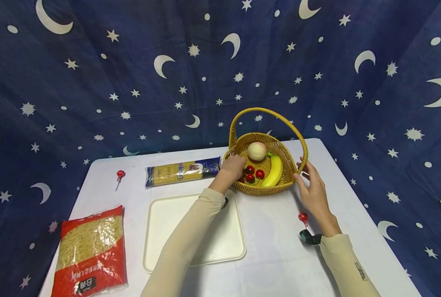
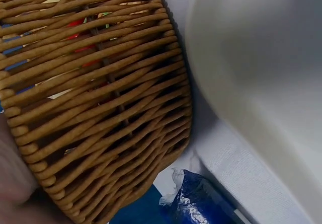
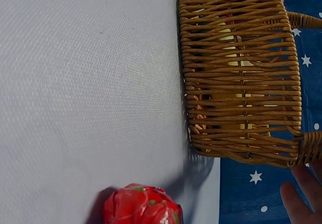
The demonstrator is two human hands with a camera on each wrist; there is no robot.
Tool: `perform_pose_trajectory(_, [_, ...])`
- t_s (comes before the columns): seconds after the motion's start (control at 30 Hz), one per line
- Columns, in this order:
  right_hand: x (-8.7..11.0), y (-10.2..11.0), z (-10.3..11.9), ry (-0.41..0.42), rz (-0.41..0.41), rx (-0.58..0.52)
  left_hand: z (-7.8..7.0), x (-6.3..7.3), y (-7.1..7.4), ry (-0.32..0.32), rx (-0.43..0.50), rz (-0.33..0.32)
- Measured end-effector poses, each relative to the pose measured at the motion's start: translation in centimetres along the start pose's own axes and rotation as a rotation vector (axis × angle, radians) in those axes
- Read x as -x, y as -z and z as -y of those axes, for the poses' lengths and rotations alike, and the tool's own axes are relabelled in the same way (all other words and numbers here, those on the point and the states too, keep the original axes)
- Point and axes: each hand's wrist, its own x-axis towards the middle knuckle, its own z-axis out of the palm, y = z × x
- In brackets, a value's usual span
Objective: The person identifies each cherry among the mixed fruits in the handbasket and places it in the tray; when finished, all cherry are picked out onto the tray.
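A yellow wicker basket (image 1: 257, 190) with a tall arched handle stands at the back right of the table. Inside lie a peach (image 1: 256, 151), a banana (image 1: 274, 171) and several red cherries (image 1: 259, 174). My left hand (image 1: 232, 166) reaches over the basket's left rim, knuckles up; its fingertips are hidden, so what they hold does not show. At the right end, my right hand (image 1: 313, 189) touches the foot of the handle with fingers spread and fairly straight. The right wrist view shows those fingers (image 3: 304, 189) against the handle's base.
A cream tray (image 1: 161, 231) lies under my left forearm. Behind it is a spaghetti pack (image 1: 179, 172); a red pasta bag (image 1: 90, 251) sits front left. One red lollipop (image 1: 120, 173) lies at the back left, another lollipop (image 1: 303, 217) by my right wrist.
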Motion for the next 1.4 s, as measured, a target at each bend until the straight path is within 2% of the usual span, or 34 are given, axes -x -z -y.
perform_pose_trajectory(0.43, [-0.1, -0.5, 0.5, -0.01, 0.017, 0.002, 0.8, -0.1, -0.4, 0.029, 0.026, -0.081])
perform_pose_trajectory(0.47, [-0.1, -0.5, 0.5, -0.011, 0.018, 0.004, 1.1, -1.0, -1.2, 0.024, 0.03, -0.106])
perform_pose_trajectory(0.67, [-0.1, -0.6, 0.5, -0.006, 0.018, 0.005, 1.3, -0.5, -0.3, 0.017, 0.07, -0.208])
perform_pose_trajectory(0.7, [-0.1, -0.6, 0.5, -0.004, 0.016, 0.003, 1.0, 0.5, 0.9, 0.019, 0.075, -0.212])
perform_pose_trajectory(0.83, [-0.1, -0.6, 0.6, 0.0, 0.012, 0.009, 1.1, 1.1, 2.0, -0.002, 0.135, -0.279])
perform_pose_trajectory(0.97, [0.0, -0.5, 0.6, -0.004, 0.009, 0.005, 1.3, 2.2, 3.1, -0.029, 0.241, -0.334])
perform_pose_trajectory(1.23, [0.1, -0.3, 0.5, -0.03, 0.02, 0.013, 2.2, 5.6, 4.3, -0.07, 0.419, -0.446])
perform_pose_trajectory(1.4, [0.2, -0.2, 0.4, -0.04, 0.014, 0.007, 3.1, 8.2, 4.6, -0.069, 0.482, -0.519])
